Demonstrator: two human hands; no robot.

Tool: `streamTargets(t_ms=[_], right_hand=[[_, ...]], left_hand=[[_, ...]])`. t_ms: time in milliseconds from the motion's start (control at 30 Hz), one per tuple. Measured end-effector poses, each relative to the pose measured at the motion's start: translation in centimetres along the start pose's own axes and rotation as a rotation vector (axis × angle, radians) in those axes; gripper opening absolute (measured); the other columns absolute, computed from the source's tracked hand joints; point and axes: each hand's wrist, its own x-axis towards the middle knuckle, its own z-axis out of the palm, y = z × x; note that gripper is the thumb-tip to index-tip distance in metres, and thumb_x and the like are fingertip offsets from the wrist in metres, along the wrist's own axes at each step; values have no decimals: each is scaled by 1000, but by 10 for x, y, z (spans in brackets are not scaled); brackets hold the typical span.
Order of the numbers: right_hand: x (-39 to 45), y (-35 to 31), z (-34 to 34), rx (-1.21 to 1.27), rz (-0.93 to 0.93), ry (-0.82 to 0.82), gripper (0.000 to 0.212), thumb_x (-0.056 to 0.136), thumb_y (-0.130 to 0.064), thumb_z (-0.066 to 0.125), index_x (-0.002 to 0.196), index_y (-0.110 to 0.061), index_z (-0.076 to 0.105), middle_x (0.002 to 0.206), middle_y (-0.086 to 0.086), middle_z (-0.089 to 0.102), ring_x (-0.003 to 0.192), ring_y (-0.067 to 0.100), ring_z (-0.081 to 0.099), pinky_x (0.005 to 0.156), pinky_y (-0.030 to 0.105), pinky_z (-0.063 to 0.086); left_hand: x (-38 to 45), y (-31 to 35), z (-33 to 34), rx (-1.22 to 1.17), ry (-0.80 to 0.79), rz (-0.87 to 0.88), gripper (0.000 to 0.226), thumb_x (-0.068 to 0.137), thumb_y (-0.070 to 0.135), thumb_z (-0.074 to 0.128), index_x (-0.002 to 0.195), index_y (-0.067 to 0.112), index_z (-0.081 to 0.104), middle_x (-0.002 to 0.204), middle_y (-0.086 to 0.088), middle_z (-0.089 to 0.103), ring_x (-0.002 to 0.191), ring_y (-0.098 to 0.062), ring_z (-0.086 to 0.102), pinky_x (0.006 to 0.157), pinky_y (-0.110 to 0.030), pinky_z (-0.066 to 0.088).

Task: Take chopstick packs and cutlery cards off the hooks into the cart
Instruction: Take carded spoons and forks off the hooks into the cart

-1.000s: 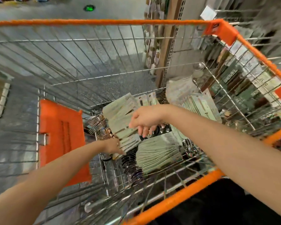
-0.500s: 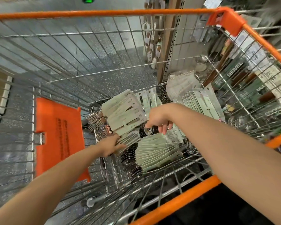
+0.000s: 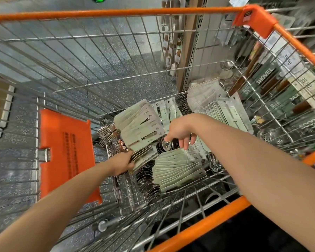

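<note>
One wire cart (image 3: 116, 70) with orange rims fills the view, and one orange flap (image 3: 65, 153) is folded down at its left wall. On its floor lie four fanned bundles of cutlery cards (image 3: 178, 170) — too many cards to count. Two hands reach in: the left hand (image 3: 123, 163) grips the lower edge of one bundle, while the right hand (image 3: 180, 131) hangs above the spoons with fingers loose, holding nothing.

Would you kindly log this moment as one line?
left hand: grips cutlery cards | right hand: open above spoon | cart: loaded
</note>
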Motion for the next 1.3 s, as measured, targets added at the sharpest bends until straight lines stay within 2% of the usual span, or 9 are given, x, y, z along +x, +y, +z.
streamTargets(t_ms=[133, 267, 467, 700, 833, 967, 1067, 1167, 1300], right_hand=[[2, 1, -1, 6, -5, 1, 63, 101, -36, 44, 150, -5, 18, 106, 18, 66, 61, 15, 63, 45, 20, 48], [4, 3, -3, 34, 1, -14, 61, 101, -37, 43, 149, -5, 22, 107, 17, 66, 63, 17, 64, 53, 26, 52], [0, 12, -9, 73, 11, 6, 60, 101, -35, 42, 149, -6, 22, 110, 19, 65, 67, 17, 66, 54, 26, 52], [-2, 11, -10, 83, -5, 8, 57, 102, -34, 41, 149, -6, 24, 115, 20, 64, 65, 16, 65, 48, 21, 50], [-7, 16, -13, 114, -17, 30, 50, 103, -29, 41, 146, -7, 32, 120, 23, 60, 66, 17, 63, 41, 18, 47], [-10, 18, -16, 93, 17, 65, 51, 99, -30, 46, 143, -5, 37, 113, 21, 63, 65, 16, 63, 47, 19, 50], [-18, 13, -14, 115, 2, 70, 47, 100, -29, 43, 139, -2, 40, 106, 17, 64, 65, 15, 60, 59, 25, 52], [-31, 7, -16, 136, -13, 103, 55, 101, -39, 41, 140, -2, 36, 107, 15, 63, 77, 20, 62, 73, 32, 51], [-65, 12, -27, 360, 35, 176, 69, 97, -53, 40, 138, 3, 38, 125, 19, 61, 99, 24, 65, 86, 38, 50]], left_hand=[[-3, 8, 2, 18, 19, -32, 60, 95, 17, 55, 146, 11, 24, 80, 1, 58, 59, -4, 53, 44, -14, 40], [-2, 7, 5, 49, 145, -80, 53, 98, 26, 49, 144, 16, 24, 76, 2, 61, 63, -14, 61, 54, -25, 50], [-4, 10, 16, 124, 211, -45, 46, 102, 20, 42, 143, 14, 23, 73, 7, 53, 58, -7, 51, 46, -17, 35], [-4, 2, 13, 151, 195, -49, 59, 90, -2, 49, 142, 9, 23, 93, -2, 62, 80, -18, 63, 68, -32, 58], [-11, 1, 0, 47, 190, -34, 42, 93, 0, 46, 130, 11, 32, 101, -4, 64, 77, -15, 62, 58, -29, 56], [-25, 7, -25, -37, 184, 37, 48, 95, 0, 45, 139, 10, 29, 114, -8, 65, 84, -20, 65, 63, -33, 58], [-42, 27, -58, -265, 158, 130, 37, 99, 23, 49, 132, 12, 36, 108, -1, 61, 91, -14, 63, 75, -31, 58], [-56, 56, -92, -382, 116, 206, 66, 96, 40, 51, 148, 12, 22, 131, -9, 54, 118, -23, 55, 98, -34, 50], [-74, 104, -127, -583, 159, 347, 52, 98, 20, 53, 141, 15, 24, 112, -6, 61, 96, -20, 64, 87, -40, 56]])
